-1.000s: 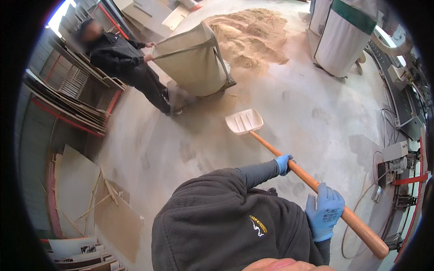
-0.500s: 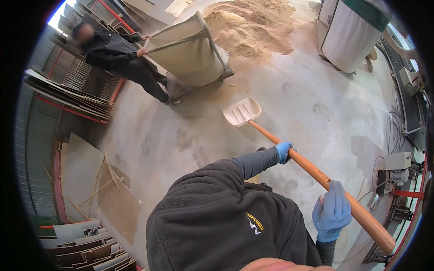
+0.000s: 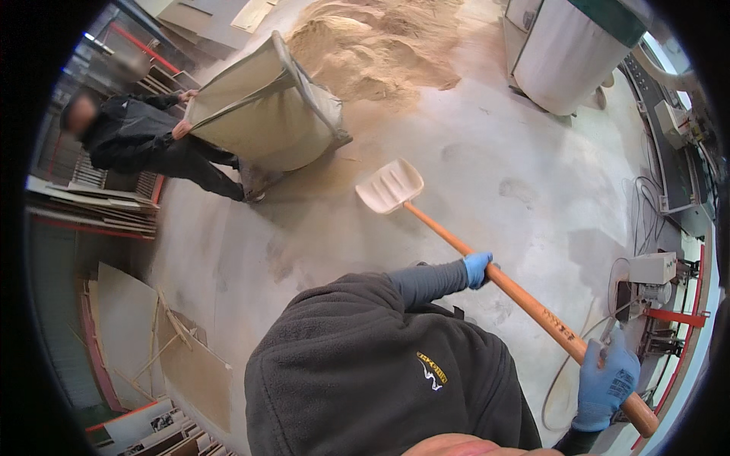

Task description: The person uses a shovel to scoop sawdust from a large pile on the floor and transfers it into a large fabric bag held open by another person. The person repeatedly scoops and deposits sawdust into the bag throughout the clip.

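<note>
A shovel with a long orange-brown wooden handle and a pale ridged scoop slants across the view. Its scoop hangs over or rests on the concrete floor; which one, I cannot tell. My left hand, in a blue glove, is closed around the middle of the handle. Toward the handle's butt end, my right hand, also gloved in blue, wraps the wood, its fingers partly hidden. Beyond the scoop, a large heap of sawdust lies on the floor.
At the left a person in dark clothes grips a big tilted beige fabric bin. A white bag with a green top stands far right. Machinery and cables line the right; sheet boards lean at the left.
My right hand has slid down the handle toward its butt end and closed around it. The surroundings, including the person with the bin, have shifted left in view.
</note>
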A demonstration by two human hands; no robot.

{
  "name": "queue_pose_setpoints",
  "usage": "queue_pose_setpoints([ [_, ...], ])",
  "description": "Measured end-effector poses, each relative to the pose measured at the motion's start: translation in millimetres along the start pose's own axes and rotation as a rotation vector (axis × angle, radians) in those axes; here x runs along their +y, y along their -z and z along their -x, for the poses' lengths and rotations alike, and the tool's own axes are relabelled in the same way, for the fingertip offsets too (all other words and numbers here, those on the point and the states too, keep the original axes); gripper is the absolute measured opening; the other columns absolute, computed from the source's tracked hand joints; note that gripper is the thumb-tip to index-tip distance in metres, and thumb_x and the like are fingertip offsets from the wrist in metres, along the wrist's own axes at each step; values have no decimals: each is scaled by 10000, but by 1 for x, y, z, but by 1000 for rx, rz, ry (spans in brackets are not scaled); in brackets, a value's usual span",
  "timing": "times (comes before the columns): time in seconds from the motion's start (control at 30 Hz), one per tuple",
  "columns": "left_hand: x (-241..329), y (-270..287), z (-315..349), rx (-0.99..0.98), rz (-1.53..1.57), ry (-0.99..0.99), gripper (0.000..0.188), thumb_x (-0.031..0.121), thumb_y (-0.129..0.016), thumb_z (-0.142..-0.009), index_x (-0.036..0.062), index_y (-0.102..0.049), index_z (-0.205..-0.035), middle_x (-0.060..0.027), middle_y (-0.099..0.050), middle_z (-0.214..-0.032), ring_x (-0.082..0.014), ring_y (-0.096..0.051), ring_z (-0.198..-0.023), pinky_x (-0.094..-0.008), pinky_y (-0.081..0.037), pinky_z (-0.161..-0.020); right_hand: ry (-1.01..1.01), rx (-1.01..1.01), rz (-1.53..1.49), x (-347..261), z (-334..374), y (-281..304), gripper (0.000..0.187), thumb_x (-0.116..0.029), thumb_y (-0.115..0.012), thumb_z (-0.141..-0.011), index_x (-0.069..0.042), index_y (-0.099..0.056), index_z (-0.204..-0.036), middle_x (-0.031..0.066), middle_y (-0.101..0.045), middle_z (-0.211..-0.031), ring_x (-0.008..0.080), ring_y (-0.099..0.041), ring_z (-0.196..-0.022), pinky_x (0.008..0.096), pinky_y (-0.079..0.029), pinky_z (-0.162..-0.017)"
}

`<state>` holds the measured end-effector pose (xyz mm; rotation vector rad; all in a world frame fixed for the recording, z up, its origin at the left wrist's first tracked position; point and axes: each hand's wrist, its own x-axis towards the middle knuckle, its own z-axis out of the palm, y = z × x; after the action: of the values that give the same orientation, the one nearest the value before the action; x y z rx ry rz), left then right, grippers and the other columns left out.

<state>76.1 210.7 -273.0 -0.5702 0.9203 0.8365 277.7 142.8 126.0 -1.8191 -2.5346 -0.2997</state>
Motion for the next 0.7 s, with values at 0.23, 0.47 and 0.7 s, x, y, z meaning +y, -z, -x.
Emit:
queue_pose_setpoints([
  [0.23, 132, -61, -48, 203, -49, -126, 281, 247, -563, -917, 47, -517, -1109, -113, -674, -990, -213, -687, -887, -337, -598, -763, 57, -236, 15, -14, -85, 19, 343, -156, -692, -693, -20, -557, -977, 174, -569, -736, 361, -554, -738, 453, -412, -703],
  [0.47, 228, -139, -98, 85, 116, -193, 280, 260, -555, -915, 60, -521, -1108, -96, -665, -1030, -223, -671, -857, -384, -572, -822, 278, -256, 130, 7, -221, -5, 273, -121, -688, -698, -46, -523, -903, 142, -542, -696, 330, -564, -682, 422, -405, -694],
  [0.7, 273, -251, -82, -224, 480, -326, 188, 259, -550, -908, 88, -532, -984, -92, -649, -924, -261, -605, -817, -425, -523, -799, 344, -182, 359, 5, -374, -24, 267, -102, -698, -698, -102, -555, -923, 72, -583, -688, 247, -600, -657, 380, -401, -739],
])
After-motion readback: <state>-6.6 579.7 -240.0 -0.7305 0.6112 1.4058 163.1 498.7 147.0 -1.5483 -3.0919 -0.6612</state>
